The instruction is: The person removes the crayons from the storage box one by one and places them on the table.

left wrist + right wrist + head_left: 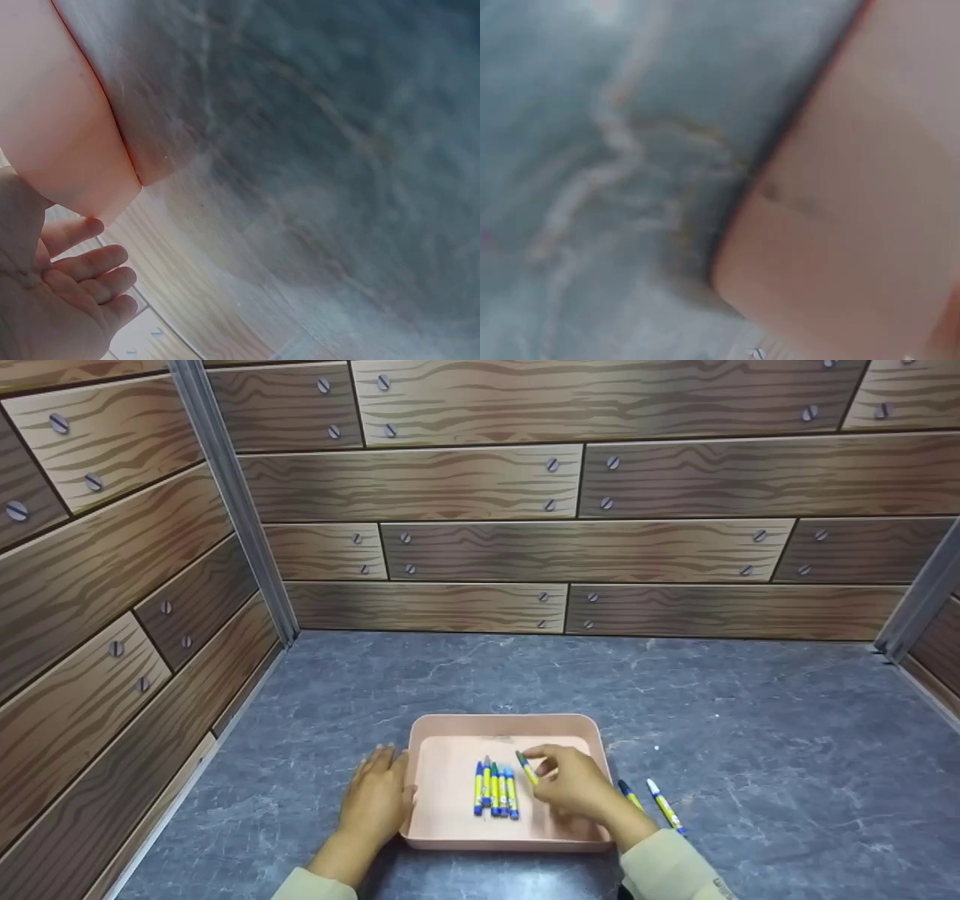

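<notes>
My right hand is over the right half of a pink tray, pinching a green-tipped crayon between thumb and fingers. Just left of it, several crayons with yellow wrappers and blue ends lie side by side on the tray floor. At the tray's left wall is my left hand, its thumb by the rim and its fingers extended. The left wrist view shows this hand beside the tray's outer wall, fingers loosely bent. In the right wrist view the tray wall is blurred and the held crayon is hidden.
Right of the tray, a dark-tipped crayon and a white-tipped crayon lie on the grey marbled table, close to my right sleeve. Wood-patterned walls enclose the table at the back and sides.
</notes>
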Motion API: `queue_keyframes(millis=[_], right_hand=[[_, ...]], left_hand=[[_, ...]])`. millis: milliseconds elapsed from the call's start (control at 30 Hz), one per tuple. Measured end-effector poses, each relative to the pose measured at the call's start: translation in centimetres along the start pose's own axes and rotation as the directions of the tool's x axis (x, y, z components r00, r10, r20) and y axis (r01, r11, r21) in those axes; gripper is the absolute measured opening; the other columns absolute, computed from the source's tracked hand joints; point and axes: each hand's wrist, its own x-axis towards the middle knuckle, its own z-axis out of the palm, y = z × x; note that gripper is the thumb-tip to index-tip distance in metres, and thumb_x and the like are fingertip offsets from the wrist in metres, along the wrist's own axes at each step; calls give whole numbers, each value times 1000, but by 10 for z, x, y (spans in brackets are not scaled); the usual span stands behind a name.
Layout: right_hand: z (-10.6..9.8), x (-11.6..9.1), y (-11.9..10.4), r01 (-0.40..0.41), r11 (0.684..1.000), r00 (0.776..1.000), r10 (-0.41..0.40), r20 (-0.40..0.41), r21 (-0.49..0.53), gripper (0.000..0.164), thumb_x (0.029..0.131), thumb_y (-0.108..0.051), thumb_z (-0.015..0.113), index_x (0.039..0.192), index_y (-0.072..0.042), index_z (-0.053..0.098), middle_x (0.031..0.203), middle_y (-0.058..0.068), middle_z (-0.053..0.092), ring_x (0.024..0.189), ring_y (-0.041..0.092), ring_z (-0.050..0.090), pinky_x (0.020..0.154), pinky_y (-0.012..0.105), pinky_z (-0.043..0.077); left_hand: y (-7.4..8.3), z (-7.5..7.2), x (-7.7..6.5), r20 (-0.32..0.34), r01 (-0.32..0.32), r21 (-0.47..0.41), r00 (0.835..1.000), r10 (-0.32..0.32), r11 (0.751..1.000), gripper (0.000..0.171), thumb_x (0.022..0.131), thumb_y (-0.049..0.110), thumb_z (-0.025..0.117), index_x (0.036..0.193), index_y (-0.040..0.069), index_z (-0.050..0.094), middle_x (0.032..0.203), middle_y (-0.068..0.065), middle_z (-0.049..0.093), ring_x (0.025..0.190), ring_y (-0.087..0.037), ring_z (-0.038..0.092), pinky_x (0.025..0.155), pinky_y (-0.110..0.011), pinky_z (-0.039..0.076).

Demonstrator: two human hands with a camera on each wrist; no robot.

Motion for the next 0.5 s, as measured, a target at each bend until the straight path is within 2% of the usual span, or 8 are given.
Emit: queue_keyframes(millis=[233, 500], right_hand=[[-26, -2, -8, -19, 987, 999, 25, -33, 159, 56, 67, 8, 59, 123, 1, 61, 88, 9, 59, 78, 22, 62, 63, 30, 56], [-61, -10, 0, -79, 981, 993, 93, -73, 175, 60, 68, 9, 56, 127, -1, 59, 98, 13, 58, 82, 22, 61, 64, 31, 55]], left_hand=[[0, 0, 1, -10, -18, 8, 1000, 18, 1000, 45, 80, 16, 72, 119, -5, 62, 125, -28, 55, 120, -44, 49, 102, -54, 38], [-1, 1, 0, 2, -4, 0, 1000, 4, 1000, 45, 81, 16, 72, 119, -5, 61, 126, -28, 54, 120, -44, 48, 102, -54, 37]])
